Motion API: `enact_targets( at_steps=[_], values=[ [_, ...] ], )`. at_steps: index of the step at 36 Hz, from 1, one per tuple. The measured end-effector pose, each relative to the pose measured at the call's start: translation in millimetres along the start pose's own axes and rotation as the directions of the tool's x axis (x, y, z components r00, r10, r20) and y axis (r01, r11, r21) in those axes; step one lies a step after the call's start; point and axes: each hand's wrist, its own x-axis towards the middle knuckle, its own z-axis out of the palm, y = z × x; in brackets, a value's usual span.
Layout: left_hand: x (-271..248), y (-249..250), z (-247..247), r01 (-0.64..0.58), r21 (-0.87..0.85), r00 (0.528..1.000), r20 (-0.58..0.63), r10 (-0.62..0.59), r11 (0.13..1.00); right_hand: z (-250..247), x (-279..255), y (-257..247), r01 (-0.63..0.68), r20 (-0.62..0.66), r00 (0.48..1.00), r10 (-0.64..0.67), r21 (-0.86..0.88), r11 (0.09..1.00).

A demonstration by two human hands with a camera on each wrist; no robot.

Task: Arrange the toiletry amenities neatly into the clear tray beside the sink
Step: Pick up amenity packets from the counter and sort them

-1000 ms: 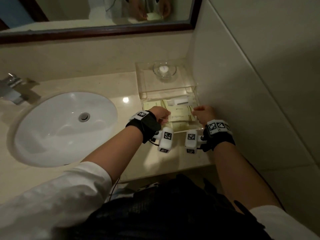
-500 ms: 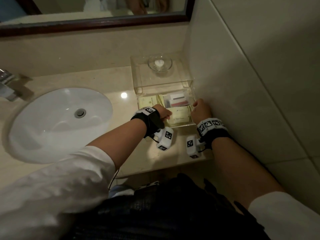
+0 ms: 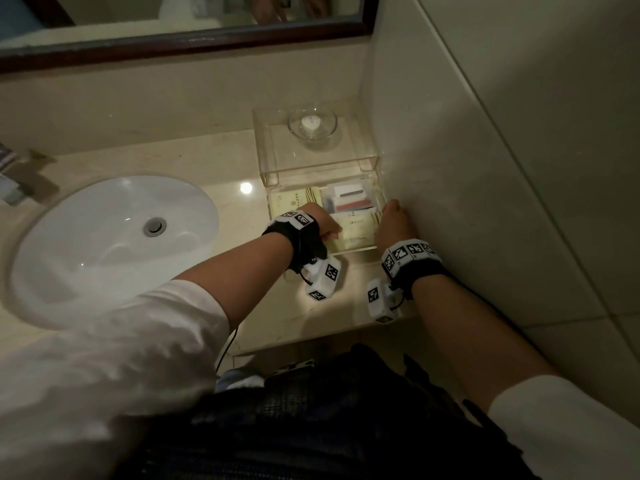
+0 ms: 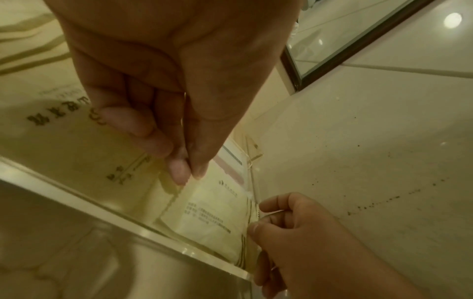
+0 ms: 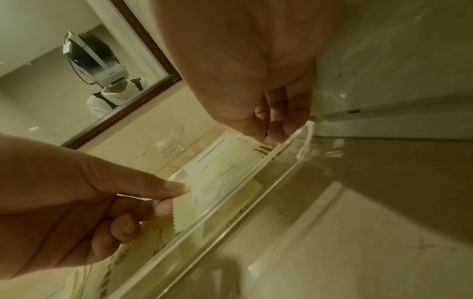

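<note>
A clear tray point(image 3: 379, 202) sits on the counter against the right wall, under a clear acrylic shelf. A pale yellow sachet point(image 3: 360, 225) lies low across its front part. My left hand point(image 3: 334, 233) pinches the sachet's serrated left edge point(image 4: 189, 174) between thumb and forefinger. My right hand point(image 3: 388, 211) pinches the striped right end point(image 5: 268, 137) at the tray's right wall. Behind the sachet lie a clear pack with red and dark strips point(image 3: 349, 199) and another yellow packet point(image 3: 294, 199). The tray's front wall point(image 4: 128, 218) runs just below my fingers.
A glass dish point(image 3: 312, 126) stands on the acrylic shelf point(image 3: 277, 150) above the tray's back. The white sink basin point(image 3: 114, 244) is on the left, with the faucet point(image 3: 14, 181) at the far left edge. The tiled wall point(image 3: 485, 168) presses close to my right hand.
Both hands have moved the sachet deeper and lower into the tray. My right hand has shifted right to the wall side, uncovering the striped pack behind.
</note>
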Motion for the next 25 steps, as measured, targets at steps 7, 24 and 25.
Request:
enact_targets(
  at_steps=[7, 24, 25],
  values=[
    [1.2, 1.0, 0.0, -0.030, 0.018, 0.999, -0.011, 0.030, 0.999, 4.4, 3.6, -1.1, -0.021, 0.006, 1.000, 0.021, -0.027, 0.999],
    [7.3, -5.0, 1.5, -0.046, 0.050, 0.999, -0.012, 0.047, 0.998, 2.5, 6.4, -2.1, -0.026, 0.040, 0.999, 0.030, -0.088, 0.996],
    [7.1, -5.5, 1.6, -0.042, 0.041, 0.999, -0.009, 0.042, 0.998, 2.7, 6.3, -2.2, -0.027, 0.041, 0.999, 0.031, -0.085, 0.996]
  ],
)
